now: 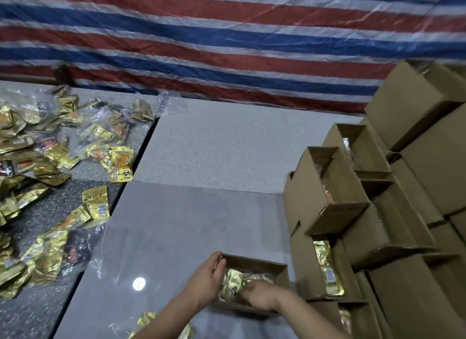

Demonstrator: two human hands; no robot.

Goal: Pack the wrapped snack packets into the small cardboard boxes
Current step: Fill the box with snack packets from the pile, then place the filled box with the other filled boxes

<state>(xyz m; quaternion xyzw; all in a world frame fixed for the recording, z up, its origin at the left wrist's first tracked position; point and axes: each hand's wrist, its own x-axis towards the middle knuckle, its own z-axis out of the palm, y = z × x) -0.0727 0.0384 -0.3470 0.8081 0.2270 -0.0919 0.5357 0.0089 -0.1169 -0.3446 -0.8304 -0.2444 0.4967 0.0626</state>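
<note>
Packets (235, 282) with unreadable print fill the box (254, 261).

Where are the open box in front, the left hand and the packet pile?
Box (254, 261), head view, far wall.
Left hand (206, 280), head view, back of hand.
Packet pile (37, 162), head view, middle of heap.
</note>
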